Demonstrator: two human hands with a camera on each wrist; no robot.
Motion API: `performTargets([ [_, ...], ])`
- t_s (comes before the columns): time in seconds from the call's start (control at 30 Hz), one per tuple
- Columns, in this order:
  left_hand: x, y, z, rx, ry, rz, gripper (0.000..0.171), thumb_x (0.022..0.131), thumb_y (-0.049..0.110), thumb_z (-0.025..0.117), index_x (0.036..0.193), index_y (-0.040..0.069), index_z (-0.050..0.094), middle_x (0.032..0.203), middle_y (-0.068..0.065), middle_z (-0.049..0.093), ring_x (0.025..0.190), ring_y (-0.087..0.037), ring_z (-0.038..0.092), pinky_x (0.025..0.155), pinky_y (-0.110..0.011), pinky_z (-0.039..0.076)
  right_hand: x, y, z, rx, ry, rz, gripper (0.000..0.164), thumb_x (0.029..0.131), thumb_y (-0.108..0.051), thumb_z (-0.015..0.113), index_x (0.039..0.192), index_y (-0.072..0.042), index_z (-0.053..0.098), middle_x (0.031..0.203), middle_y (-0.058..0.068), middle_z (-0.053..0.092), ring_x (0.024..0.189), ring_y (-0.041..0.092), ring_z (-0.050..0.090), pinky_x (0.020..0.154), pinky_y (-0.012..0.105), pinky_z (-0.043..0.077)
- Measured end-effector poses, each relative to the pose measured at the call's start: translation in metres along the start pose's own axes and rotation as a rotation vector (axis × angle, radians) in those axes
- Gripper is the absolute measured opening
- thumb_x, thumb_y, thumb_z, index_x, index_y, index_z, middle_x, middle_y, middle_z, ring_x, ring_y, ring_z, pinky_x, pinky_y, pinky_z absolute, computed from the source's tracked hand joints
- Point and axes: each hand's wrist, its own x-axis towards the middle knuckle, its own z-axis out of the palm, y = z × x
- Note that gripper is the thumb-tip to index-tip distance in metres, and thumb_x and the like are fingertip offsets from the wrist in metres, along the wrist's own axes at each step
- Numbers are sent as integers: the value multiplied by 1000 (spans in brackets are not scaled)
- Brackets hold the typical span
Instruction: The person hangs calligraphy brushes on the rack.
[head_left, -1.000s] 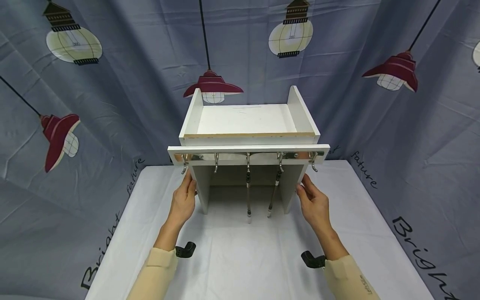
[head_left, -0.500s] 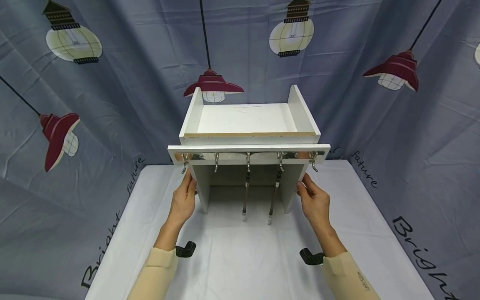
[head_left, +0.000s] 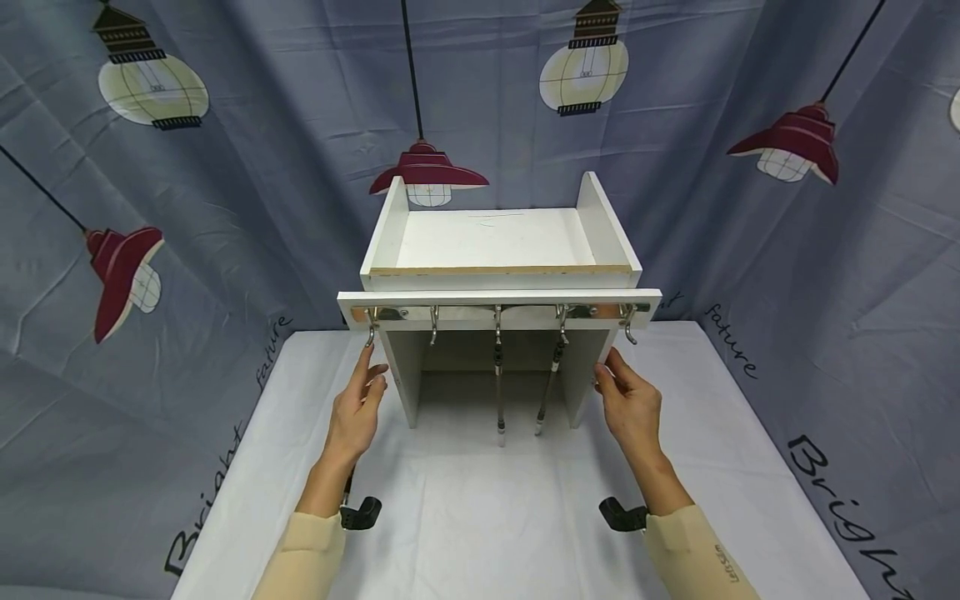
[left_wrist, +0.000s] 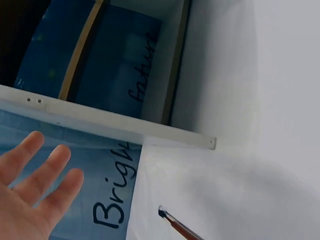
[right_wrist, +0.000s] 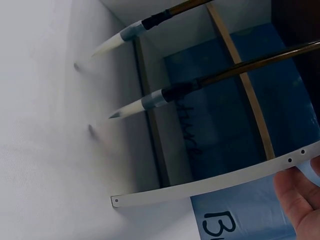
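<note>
A white shelf rack (head_left: 498,282) stands mid-table, with a row of metal hooks along its front rail. Two writing brushes, a left brush (head_left: 499,396) and a right brush (head_left: 547,400), hang tip down from those hooks. Beside the left side panel (head_left: 401,375) is my left hand (head_left: 352,425), fingers extended and apart from the panel, index fingertip right below the leftmost hook (head_left: 370,325). My right hand (head_left: 632,408) touches the outer side of the right panel (head_left: 588,375) with its fingertips; the right wrist view shows its fingers (right_wrist: 292,192) at the panel's edge.
Low in the left wrist view, the end of a brown stick (left_wrist: 177,225) with dark and silver fittings shows over the white cloth (head_left: 480,525). A grey-blue curtain (head_left: 247,167) printed with lamps encloses the table at the back and sides.
My left hand has come off the left panel, shifting slightly left with its index finger raised toward the leftmost hook. The hanging brushes sway. My right hand stays at its panel.
</note>
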Motion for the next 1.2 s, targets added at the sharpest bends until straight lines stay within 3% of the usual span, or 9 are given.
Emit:
performTargets([
  [0.17, -4, -5, -2, 78, 87, -63, 62, 108, 33, 53, 164, 33, 26, 137, -13, 63, 111, -37, 68, 92, -52, 56, 0, 0, -1, 0, 5, -20, 46, 103, -21, 66, 147, -11, 57, 148, 8, 59, 112, 28, 71, 76, 6, 54],
  [0.3, -8, -11, -1, 193, 159, -117, 66, 105, 32, 59, 164, 27, 30, 133, -13, 61, 111, -36, 65, 89, -52, 55, 0, 0, -2, 5, 9, -36, 45, 103, -21, 67, 146, -11, 58, 147, 8, 60, 104, 5, 71, 76, 6, 55],
  [0.4, -11, -19, -1, 267, 181, -168, 69, 103, 33, 62, 164, 27, 31, 132, -12, 59, 115, -36, 62, 85, -52, 53, 0, 0, -3, 10, 11, -41, 45, 103, -21, 67, 146, -11, 58, 146, 8, 60, 98, -9, 66, 76, 7, 55],
  [0.57, -14, -31, 0, 341, 204, -221, 69, 100, 35, 64, 162, 25, 35, 130, -13, 59, 111, -33, 60, 80, -50, 51, 1, 1, -3, 22, 15, -41, 46, 102, -20, 67, 146, -10, 58, 146, 11, 60, 94, -15, 62, 75, 6, 55],
  [0.77, -15, -42, 1, 379, 199, -256, 72, 98, 35, 67, 162, 21, 36, 128, -17, 60, 109, -39, 61, 81, -55, 52, -1, 2, -3, 9, 22, -23, 46, 102, -21, 67, 146, -11, 58, 145, 10, 61, 95, -11, 65, 75, 6, 55],
  [1.2, -21, -69, 14, 464, 157, -308, 67, 97, 29, 64, 158, 16, 39, 123, -20, 63, 102, -45, 66, 70, -58, 54, 0, 2, 0, 66, 29, -32, 43, 101, -17, 68, 143, -7, 61, 137, 19, 66, 85, -25, 60, 72, 4, 54],
])
